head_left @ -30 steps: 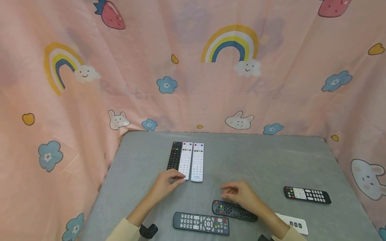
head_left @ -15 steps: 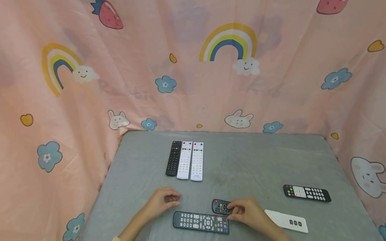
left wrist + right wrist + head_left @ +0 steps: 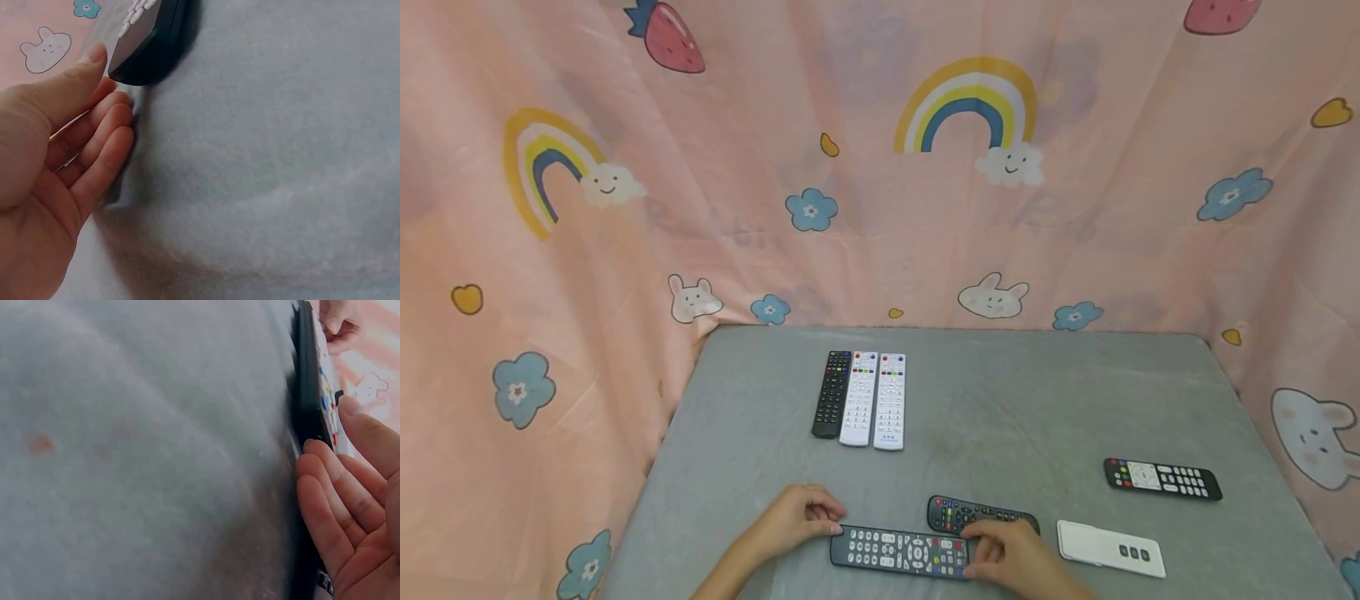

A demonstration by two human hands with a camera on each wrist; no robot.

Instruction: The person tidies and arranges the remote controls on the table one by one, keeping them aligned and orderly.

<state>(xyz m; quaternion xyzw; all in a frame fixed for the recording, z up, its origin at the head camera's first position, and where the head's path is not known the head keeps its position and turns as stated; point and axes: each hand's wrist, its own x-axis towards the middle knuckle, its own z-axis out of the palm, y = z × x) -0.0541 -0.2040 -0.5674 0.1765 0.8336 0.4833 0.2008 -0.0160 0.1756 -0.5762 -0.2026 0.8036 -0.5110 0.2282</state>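
A large dark grey remote control (image 3: pixel 901 552) with light buttons lies sideways near the front of the table. My left hand (image 3: pixel 797 521) is at its left end; the left wrist view has the thumb (image 3: pixel 92 57) beside the remote's corner, fingers gently bent. At the right end is my right hand (image 3: pixel 1011 557). In the right wrist view, its fingertips (image 3: pixel 310 449) are right at the remote's end, with the thumb apart from them. A smaller black remote (image 3: pixel 955 512) lies just behind, partly covered by the right hand.
Farther back, a black remote (image 3: pixel 832 395) and two white remotes, one in the middle (image 3: pixel 860 400) and one at right (image 3: pixel 890 402), stand in a row. To the right lie a white remote (image 3: pixel 1090 543) and a black-and-white remote (image 3: pixel 1163 479). A pink patterned curtain (image 3: pixel 880 250) hangs behind the grey table (image 3: pixel 1037 400).
My left hand has come back from the row of remotes to the large remote's left end. My right hand has moved from above the smaller black remote toward the large remote's right end.
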